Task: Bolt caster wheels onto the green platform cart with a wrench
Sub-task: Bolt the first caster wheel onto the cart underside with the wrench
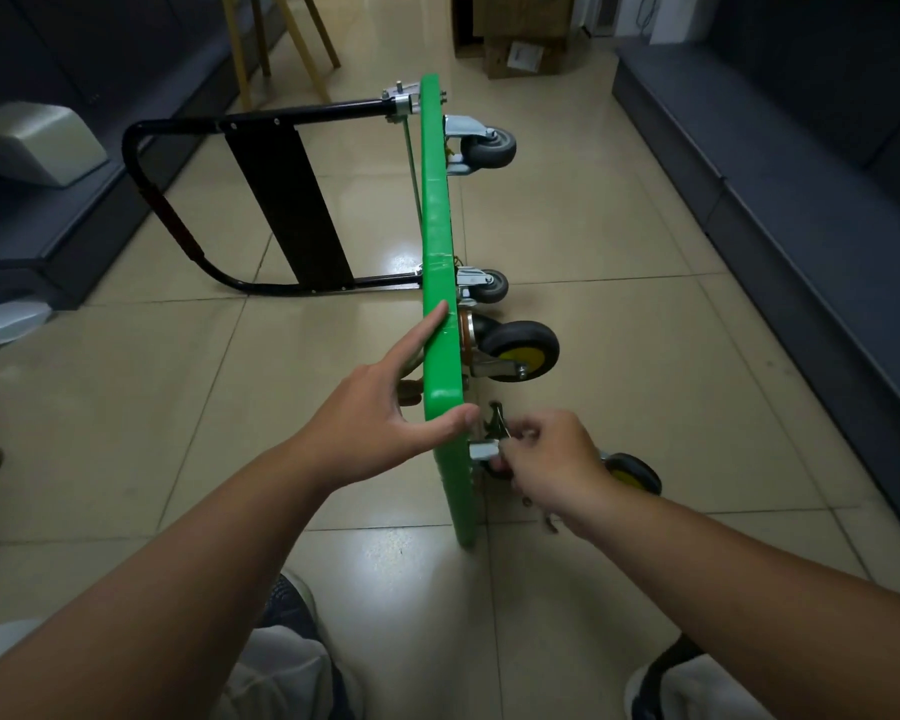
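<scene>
My open left hand (380,423) is bracing the green platform cart (440,226), right hand (552,459) pinching the caster bracket (481,450); slipping risks toppling.

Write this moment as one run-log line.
cart: green platform stands on edge | left hand: steadies top edge, index finger and thumb straight | right hand: pinches near caster at its plate

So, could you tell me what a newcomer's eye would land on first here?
The green cart stands on its edge mid-floor, its black handle lying out to the left. Sticking out on its right, the big yellow-hubbed wheel is the most eye-catching. Nearest the camera, the left hand rests on the cart's edge while the right hand grips a wheel bracket.
</scene>
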